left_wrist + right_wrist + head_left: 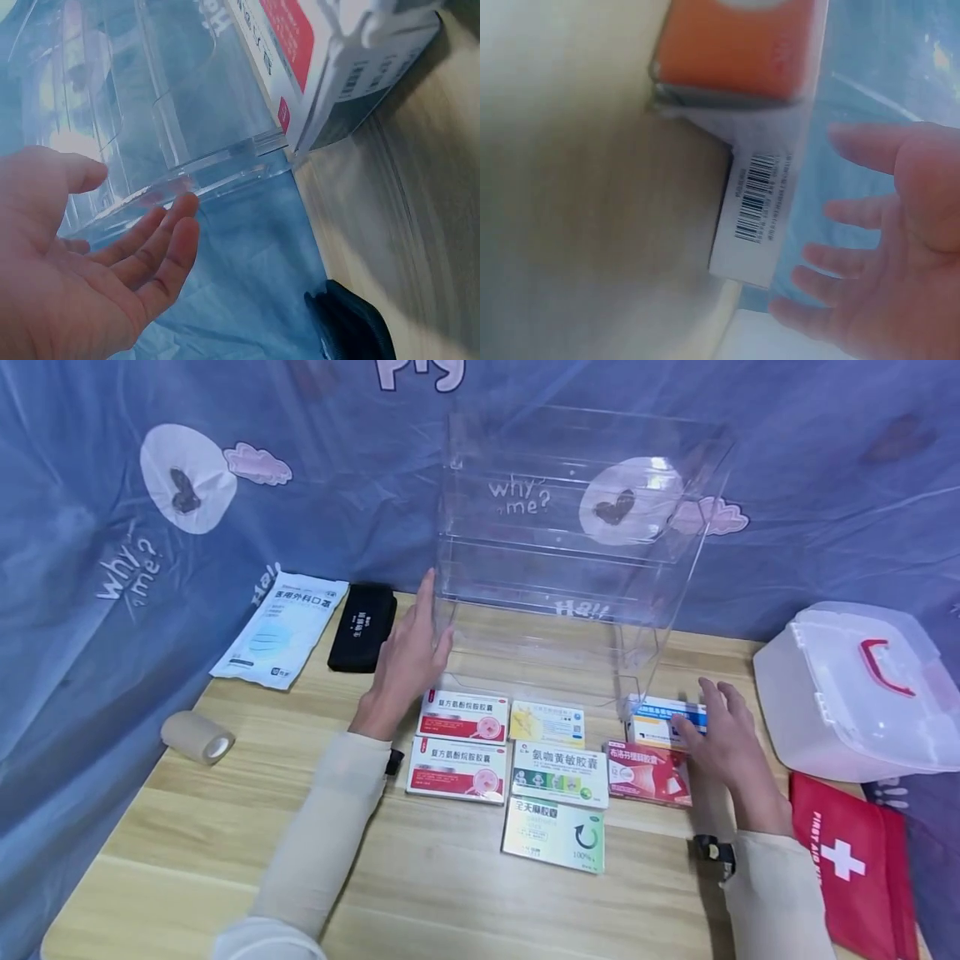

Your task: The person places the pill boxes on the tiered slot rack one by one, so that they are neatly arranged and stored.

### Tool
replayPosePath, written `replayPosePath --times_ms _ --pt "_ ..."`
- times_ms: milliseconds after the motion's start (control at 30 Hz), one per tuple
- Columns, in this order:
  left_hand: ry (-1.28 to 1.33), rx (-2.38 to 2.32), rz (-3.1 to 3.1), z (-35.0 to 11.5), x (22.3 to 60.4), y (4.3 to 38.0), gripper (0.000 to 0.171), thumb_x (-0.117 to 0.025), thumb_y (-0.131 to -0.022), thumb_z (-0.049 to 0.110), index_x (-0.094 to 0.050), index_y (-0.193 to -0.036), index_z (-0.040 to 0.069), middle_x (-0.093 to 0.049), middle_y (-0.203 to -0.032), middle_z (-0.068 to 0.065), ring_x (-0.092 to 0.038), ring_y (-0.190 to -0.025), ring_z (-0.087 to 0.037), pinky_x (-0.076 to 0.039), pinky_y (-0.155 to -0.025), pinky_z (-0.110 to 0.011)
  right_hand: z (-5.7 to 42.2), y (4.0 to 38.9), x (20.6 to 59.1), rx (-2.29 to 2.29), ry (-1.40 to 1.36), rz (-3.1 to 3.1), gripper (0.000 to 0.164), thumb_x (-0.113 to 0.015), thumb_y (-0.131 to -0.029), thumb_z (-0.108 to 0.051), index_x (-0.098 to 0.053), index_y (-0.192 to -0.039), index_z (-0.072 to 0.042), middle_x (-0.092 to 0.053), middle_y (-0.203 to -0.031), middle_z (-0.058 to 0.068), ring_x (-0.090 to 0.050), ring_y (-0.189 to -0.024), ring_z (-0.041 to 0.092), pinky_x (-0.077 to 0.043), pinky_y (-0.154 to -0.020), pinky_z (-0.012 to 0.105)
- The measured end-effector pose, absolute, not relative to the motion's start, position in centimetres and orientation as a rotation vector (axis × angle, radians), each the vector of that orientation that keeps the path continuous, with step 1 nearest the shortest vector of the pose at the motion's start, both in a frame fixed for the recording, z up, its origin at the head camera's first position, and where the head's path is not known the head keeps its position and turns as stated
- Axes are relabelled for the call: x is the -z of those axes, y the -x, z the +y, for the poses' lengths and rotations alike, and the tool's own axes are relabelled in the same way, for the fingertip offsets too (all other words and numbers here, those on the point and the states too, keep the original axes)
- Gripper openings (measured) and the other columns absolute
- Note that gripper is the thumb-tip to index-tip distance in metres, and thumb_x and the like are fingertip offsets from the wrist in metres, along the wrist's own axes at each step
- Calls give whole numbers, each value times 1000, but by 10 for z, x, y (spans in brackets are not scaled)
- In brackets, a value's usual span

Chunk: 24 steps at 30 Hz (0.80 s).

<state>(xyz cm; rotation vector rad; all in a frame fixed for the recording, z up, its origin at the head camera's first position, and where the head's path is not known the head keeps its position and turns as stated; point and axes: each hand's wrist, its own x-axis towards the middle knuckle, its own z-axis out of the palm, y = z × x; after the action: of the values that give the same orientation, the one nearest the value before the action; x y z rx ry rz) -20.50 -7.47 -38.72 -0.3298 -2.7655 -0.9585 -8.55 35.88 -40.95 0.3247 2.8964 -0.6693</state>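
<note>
A clear plastic tiered rack (pixel 525 539) stands at the back of the table. My left hand (pixel 408 656) is beside its left side, fingers extended; in the left wrist view the fingertips come right up to the rack's edge, and nothing is in the palm. On the right, my right hand (pixel 731 747) is spread with fingers apart beside a blue-and-white medicine box (pixel 651 732), the thumb overlapping the box in the head view. A red medicine box (pixel 649 774) lies just in front of it. The right wrist view shows that palm bare, near a white box end with a barcode (pixel 756 199).
Two red-and-white boxes (pixel 457 768), a yellow-white box (pixel 547 724) and two green-white boxes (pixel 555 835) lie before the rack. Leftward are a black case (pixel 363 628), a mask packet (pixel 281 628) and a tan bandage roll (pixel 197 737); rightward, a white bin (pixel 832 693) and red first-aid pouch (pixel 862 877).
</note>
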Motion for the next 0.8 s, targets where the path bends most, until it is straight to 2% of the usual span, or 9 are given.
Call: replayPosePath --times_ms 133,267,367,600,800 --pt "316 987 -2752 -78 389 205 85 -62 -108 24 -10 -175 32 -64 -148 -18 -69 -104 -36 -59 -81 -59 363 94 411 697 -319 2817 85 -49 -112 -45 -6 -172 -2 -3 -172 40 -14 -154 66 -28 -111 86" --pt "284 1017 -2785 -82 390 205 79 -62 -107 21 -20 -173 31 -68 -140 -16 -70 -112 -37 -58 -87 -61 365 99 413 727 -316 2723 85 -45 -112 -49 -10 -170 2 -13 -168 44 -20 -151 68 -28 -114 84" --pt "260 1060 -2814 -84 390 205 76 -63 -106 20 -26 -171 31 -69 -139 -14 -72 -115 -35 -57 -90 -60 370 98 412 746 -300 2684 86 -46 -112 -50 -12 -170 4 -18 -166 44 -23 -149 68 -29 -114 83" --pt "272 1168 -2840 -89 386 204 81 -67 -105 16 -24 -171 36 -74 -131 -13 -77 -107 -29 -60 -85 -54 385 90 408 716 -311 2653 105 -62 -105 -52 -4 -168 9 -19 -162 47 -28 -141 64 -32 -113 82" --pt "328 1213 -2789 -89 380 204 91 -68 -104 10 -17 -172 42 -71 -134 -13 -77 -111 -30 -62 -87 -51 393 89 409 699 -358 2641 112 -63 -103 -59 -5 -166 13 -20 -160 48 -31 -137 63 -35 -113 81"
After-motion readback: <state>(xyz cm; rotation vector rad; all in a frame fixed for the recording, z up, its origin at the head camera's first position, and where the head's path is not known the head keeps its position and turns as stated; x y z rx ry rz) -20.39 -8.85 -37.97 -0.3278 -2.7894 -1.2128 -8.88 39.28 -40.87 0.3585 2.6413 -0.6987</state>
